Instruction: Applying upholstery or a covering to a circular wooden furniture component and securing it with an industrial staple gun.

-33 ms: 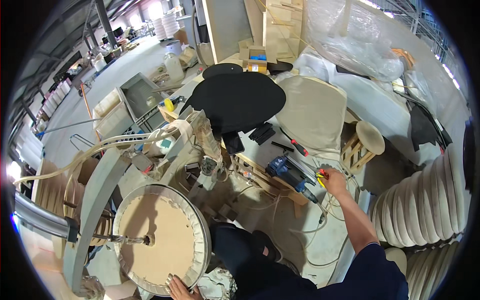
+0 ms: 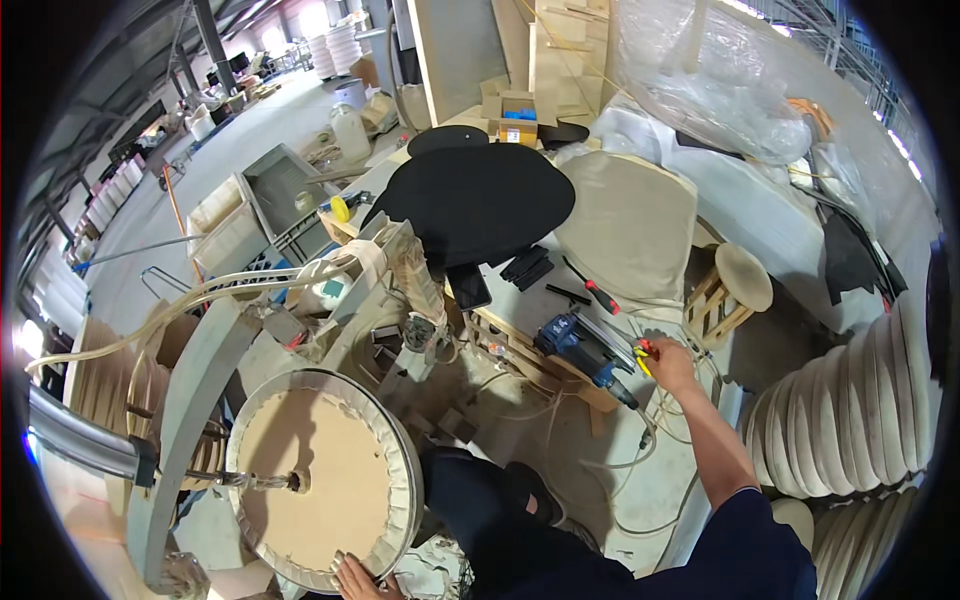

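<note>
A round padded panel (image 2: 325, 470), tan with pale fabric folded over its edge, sits at lower left under a metal arm (image 2: 265, 481) that reaches its middle. My left hand (image 2: 365, 582) lies on the panel's near rim, fingers stretched out, partly cut off by the lower edge. Out to the right, my right hand (image 2: 672, 366) is closed on a hand tool with red and yellow handles (image 2: 642, 357); its kind is hard to make out. Just left of that hand lies a blue and black staple gun (image 2: 580, 345) with a hose. Behind it rests a red and black screwdriver (image 2: 600, 295).
Black round covers (image 2: 475, 200) and a beige seat panel (image 2: 630, 225) lie on the table. A dark phone (image 2: 468, 287) is near its edge. Stacked beige cushions (image 2: 840, 410) stand at right, beside a wooden stool (image 2: 735, 285). Hoses (image 2: 200, 298) cross at left.
</note>
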